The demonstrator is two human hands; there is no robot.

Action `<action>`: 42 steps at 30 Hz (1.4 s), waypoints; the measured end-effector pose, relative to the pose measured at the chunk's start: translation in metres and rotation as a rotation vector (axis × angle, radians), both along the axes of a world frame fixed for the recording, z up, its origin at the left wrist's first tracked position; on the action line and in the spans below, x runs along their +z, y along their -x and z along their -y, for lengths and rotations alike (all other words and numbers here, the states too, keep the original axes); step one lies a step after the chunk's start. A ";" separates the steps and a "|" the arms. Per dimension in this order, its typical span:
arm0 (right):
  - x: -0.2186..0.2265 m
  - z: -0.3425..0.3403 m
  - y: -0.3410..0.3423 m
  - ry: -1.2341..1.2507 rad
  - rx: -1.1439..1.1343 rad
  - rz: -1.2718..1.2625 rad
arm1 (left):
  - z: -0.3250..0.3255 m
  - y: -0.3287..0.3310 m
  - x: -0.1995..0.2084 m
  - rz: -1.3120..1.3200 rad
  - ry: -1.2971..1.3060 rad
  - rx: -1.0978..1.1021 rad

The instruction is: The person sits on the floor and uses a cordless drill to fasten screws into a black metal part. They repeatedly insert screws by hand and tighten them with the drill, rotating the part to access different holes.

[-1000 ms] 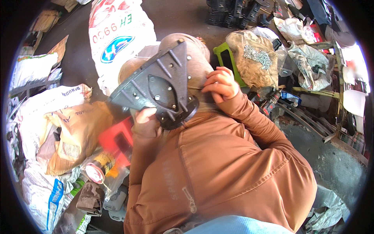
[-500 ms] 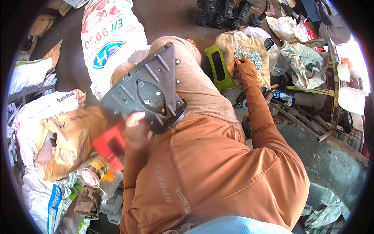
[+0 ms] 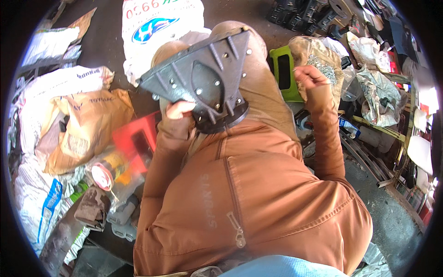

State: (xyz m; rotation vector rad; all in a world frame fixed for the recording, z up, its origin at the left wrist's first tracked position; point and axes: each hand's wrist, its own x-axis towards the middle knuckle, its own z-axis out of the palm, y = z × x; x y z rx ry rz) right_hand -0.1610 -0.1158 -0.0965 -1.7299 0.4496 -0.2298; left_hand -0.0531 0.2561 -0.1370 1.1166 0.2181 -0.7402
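Observation:
My left hand (image 3: 177, 111) grips the lower edge of a dark grey metal bracket plate (image 3: 203, 81), ribbed and studded with bolts, held up over my knees. My right hand (image 3: 308, 76) is out to the right, fingers pinched on a small screw, just beside an open bag of silver screws (image 3: 323, 64). The bag sits on a brown sack next to a green plastic stool (image 3: 282, 74). Orange sleeves and jacket fill the lower middle of the view.
White printed sacks (image 3: 159, 27) and a brown paper bag (image 3: 85, 127) lie on the dark floor at left, with a red box (image 3: 136, 141) and a tape roll (image 3: 104, 173). Black metal parts (image 3: 309, 14) stack at the top. Cluttered shelves and plastic bags (image 3: 383, 92) line the right.
My right hand left the plate, reached right to the bag of screws, and now lifts back pinching a screw. The left hand has kept hold of the plate, tilting it slightly.

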 end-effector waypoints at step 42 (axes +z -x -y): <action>0.070 -0.100 -0.056 0.433 0.765 -0.367 | 0.014 0.001 0.017 0.073 0.170 -0.042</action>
